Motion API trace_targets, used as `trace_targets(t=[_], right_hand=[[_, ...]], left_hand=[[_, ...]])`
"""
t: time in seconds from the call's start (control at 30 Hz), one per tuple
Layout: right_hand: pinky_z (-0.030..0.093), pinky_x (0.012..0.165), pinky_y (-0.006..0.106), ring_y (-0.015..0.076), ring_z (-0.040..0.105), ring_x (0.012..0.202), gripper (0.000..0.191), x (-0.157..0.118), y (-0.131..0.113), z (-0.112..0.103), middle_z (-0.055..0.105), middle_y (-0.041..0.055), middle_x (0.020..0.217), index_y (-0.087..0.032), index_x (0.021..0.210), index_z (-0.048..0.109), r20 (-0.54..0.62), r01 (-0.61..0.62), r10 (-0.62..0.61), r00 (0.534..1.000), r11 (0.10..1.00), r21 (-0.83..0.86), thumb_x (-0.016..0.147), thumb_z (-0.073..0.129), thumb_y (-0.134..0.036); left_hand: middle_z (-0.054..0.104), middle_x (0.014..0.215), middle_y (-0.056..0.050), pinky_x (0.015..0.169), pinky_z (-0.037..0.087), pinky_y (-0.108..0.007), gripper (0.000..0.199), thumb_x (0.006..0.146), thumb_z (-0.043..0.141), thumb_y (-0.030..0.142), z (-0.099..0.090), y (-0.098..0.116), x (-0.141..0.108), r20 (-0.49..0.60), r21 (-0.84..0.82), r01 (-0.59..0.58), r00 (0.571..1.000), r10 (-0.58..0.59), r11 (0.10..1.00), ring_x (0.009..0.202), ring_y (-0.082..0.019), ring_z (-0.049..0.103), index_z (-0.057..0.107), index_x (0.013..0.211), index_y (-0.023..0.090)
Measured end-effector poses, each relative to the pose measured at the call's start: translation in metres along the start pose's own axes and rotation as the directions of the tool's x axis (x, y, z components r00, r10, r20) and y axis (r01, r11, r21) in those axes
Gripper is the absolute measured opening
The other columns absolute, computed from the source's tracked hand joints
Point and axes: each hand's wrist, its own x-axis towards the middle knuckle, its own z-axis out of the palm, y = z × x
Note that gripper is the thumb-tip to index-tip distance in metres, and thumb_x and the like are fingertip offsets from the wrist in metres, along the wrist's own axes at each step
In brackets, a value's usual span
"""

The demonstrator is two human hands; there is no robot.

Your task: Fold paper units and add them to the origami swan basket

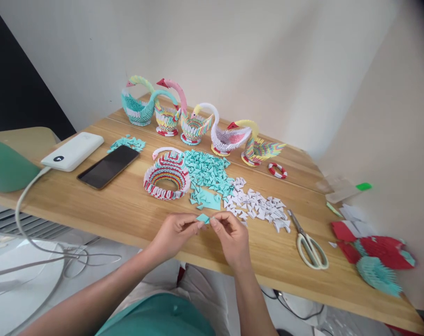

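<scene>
A small turquoise paper piece [202,218] is pinched between both my hands above the table's front part. My left hand [175,233] grips its left side with thumb and fingertips. On its right end, the thumb and fingers of my right hand [233,235] are closed. Just beyond lies a flat stack of turquoise paper [212,199], beside a heap of folded turquoise pieces [207,168]. White folded pieces [261,205] are spread to the right. Left of the heap stands a round red, white and turquoise paper basket [167,176] with a white curved neck piece [163,151] behind it.
Several paper swans [229,136] line the table's back. On the left lie a phone [109,166] and a white power bank [74,150] with a cable. Scissors [310,247] and a red-white ring [277,171] lie right. Red paper [387,251] is at the far right.
</scene>
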Motion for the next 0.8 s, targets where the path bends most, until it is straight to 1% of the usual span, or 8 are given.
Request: trace_targets(t=[0.23, 0.37, 0.5, 0.6, 0.73, 0.8], right_hand=[[0.048, 0.059, 0.023, 0.0128, 0.059, 0.062, 0.014, 0.0, -0.001, 0.002, 0.066, -0.0001, 0.069, -0.018, 0.079, 0.065, -0.037, 0.001, -0.002, 0.999, 1.0, -0.03, 0.083, 0.065, -0.031], [0.05, 0.064, 0.025, 0.0146, 0.062, 0.07, 0.011, -0.004, 0.002, 0.007, 0.069, 0.0018, 0.078, -0.019, 0.089, 0.067, -0.077, 0.042, -0.048, 0.996, 0.996, -0.082, 0.084, 0.065, -0.028], [0.052, 0.07, 0.028, 0.016, 0.063, 0.075, 0.017, -0.009, 0.001, 0.008, 0.07, 0.0037, 0.086, -0.021, 0.1, 0.069, -0.118, 0.079, -0.097, 0.988, 0.986, -0.148, 0.086, 0.064, -0.028], [0.053, 0.067, 0.027, 0.0157, 0.064, 0.073, 0.021, -0.01, -0.002, 0.005, 0.07, 0.0034, 0.084, -0.021, 0.104, 0.07, -0.119, 0.05, -0.061, 0.991, 0.994, -0.095, 0.086, 0.064, -0.03], [0.053, 0.064, 0.025, 0.014, 0.062, 0.068, 0.026, -0.01, -0.005, 0.004, 0.065, 0.0009, 0.076, -0.02, 0.108, 0.068, -0.05, -0.008, 0.009, 0.999, 1.0, 0.023, 0.084, 0.065, -0.029], [0.052, 0.063, 0.024, 0.0135, 0.061, 0.067, 0.026, -0.009, -0.005, 0.005, 0.064, 0.0, 0.075, -0.02, 0.108, 0.068, 0.0, -0.022, 0.022, 1.0, 0.997, 0.073, 0.083, 0.065, -0.027]], left_hand=[[0.064, 0.066, -0.002, 0.059, 0.039, -0.023, 0.031, 0.086, 0.059, 0.04, 0.001, -0.001, 0.0, 0.018, -0.062, 0.031, 0.999, -0.03, 0.998, 0.063, -0.014, 0.053, 0.071, 0.074, 0.014], [0.061, 0.063, -0.001, 0.057, 0.038, -0.022, 0.028, 0.08, 0.065, 0.04, 0.007, 0.003, 0.001, -0.007, -0.143, 0.082, 0.996, -0.084, 0.986, 0.06, -0.013, 0.05, 0.066, 0.071, 0.013], [0.058, 0.061, 0.0, 0.056, 0.039, -0.023, 0.03, 0.076, 0.069, 0.043, 0.012, 0.005, 0.004, -0.013, -0.241, 0.122, 0.992, -0.129, 0.963, 0.058, -0.012, 0.05, 0.064, 0.073, 0.013], [0.059, 0.062, 0.0, 0.056, 0.04, -0.022, 0.032, 0.075, 0.07, 0.045, 0.011, 0.004, 0.007, 0.01, -0.285, 0.117, 0.993, -0.119, 0.951, 0.057, -0.011, 0.051, 0.063, 0.073, 0.014], [0.058, 0.063, 0.0, 0.056, 0.041, -0.022, 0.031, 0.077, 0.069, 0.044, 0.006, 0.006, 0.008, 0.027, -0.32, 0.115, 0.993, -0.113, 0.94, 0.057, -0.01, 0.049, 0.063, 0.07, 0.014], [0.057, 0.062, 0.001, 0.057, 0.041, -0.022, 0.03, 0.077, 0.068, 0.043, 0.004, 0.009, 0.009, 0.012, -0.343, 0.113, 0.993, -0.116, 0.933, 0.057, -0.01, 0.048, 0.062, 0.07, 0.015]])
